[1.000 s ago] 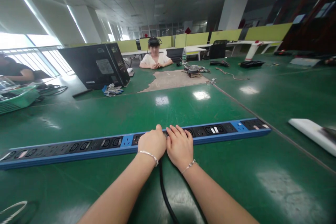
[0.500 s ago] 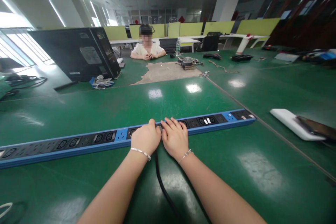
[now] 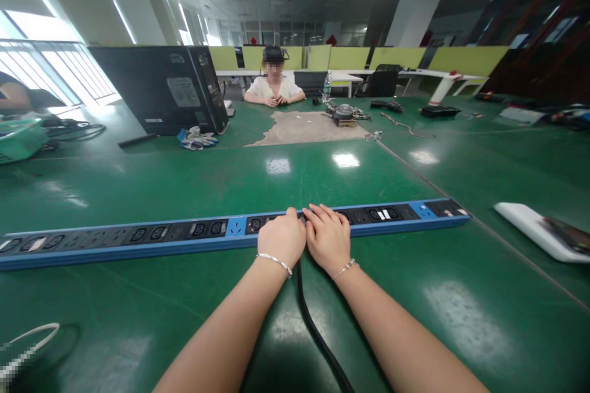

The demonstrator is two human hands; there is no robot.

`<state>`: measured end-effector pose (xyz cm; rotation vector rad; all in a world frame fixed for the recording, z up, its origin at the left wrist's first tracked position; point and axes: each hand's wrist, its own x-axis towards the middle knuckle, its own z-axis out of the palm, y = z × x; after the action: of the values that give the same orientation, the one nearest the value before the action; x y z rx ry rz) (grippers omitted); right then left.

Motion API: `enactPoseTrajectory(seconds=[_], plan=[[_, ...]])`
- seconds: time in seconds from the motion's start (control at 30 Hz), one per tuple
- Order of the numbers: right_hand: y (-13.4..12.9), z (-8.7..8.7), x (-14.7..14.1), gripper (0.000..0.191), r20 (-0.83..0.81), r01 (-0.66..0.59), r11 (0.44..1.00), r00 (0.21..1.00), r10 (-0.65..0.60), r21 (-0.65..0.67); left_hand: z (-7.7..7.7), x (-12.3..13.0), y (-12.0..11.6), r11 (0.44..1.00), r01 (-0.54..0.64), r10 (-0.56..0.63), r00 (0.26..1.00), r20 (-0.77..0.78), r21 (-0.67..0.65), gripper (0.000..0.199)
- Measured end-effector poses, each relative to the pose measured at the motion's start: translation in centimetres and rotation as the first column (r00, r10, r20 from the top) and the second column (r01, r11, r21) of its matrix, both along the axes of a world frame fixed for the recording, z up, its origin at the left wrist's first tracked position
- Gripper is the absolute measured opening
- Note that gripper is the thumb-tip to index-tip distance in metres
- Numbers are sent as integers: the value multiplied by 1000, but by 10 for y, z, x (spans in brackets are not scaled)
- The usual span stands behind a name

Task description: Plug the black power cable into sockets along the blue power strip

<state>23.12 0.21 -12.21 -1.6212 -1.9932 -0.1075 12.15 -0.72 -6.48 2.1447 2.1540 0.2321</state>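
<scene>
A long blue power strip [image 3: 175, 230] with rows of black and blue sockets lies across the green table. My left hand [image 3: 282, 238], wearing a bracelet, is closed in a fist at the strip's middle. From beneath it a thick black power cord [image 3: 318, 338] runs toward me; its plug is hidden by my fingers. Close against it on the right, my right hand [image 3: 329, 236] lies over the strip, fingers curved across the sockets and the thumb beside my left hand. The palm hides what lies beneath.
A black computer case [image 3: 161, 89] stands back left, gloves [image 3: 198, 138] before it. Across the table sits a person [image 3: 275, 83] with hands together. At right lie a white box [image 3: 530, 227] and a dark phone [image 3: 571, 236]. A green basket [image 3: 21, 138] is far left; a white loop [image 3: 34, 334] is front left.
The view has turned slightly left, so everything appears further right. Both hands stay at the same place on the strip, with the left still closed at the cord's end.
</scene>
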Motion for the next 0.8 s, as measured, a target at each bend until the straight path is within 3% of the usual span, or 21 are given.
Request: enactPoseTrajectory(seconds=[0.43, 0.53, 0.63, 0.67, 0.73, 0.8], plan=[[1, -3, -2, 32, -18, 5, 999, 1000, -5, 49, 3, -4, -2, 1000, -16, 16, 1000, 14, -14, 29], [1, -3, -2, 32, -18, 11, 999, 1000, -11, 52, 24, -3, -11, 996, -58, 53, 996, 73, 68, 32], [0, -4, -1, 32, 3, 3, 998, 1000, -4, 59, 55, -8, -21, 947, -137, 72, 972, 223, 291, 37], [0, -4, -1, 32, 8, 0, 998, 1000, 0, 63, 62, -14, -23, 941, -133, 47, 962, 269, 311, 38], [0, -5, 0, 32, 8, -1, 997, 1000, 0, 76, 67, -32, -23, 963, -110, 15, 933, 360, 245, 36], [0, -5, 0, 32, -2, 5, 996, 1000, -5, 89, 59, -60, -20, 982, -123, 45, 886, 461, 140, 38]])
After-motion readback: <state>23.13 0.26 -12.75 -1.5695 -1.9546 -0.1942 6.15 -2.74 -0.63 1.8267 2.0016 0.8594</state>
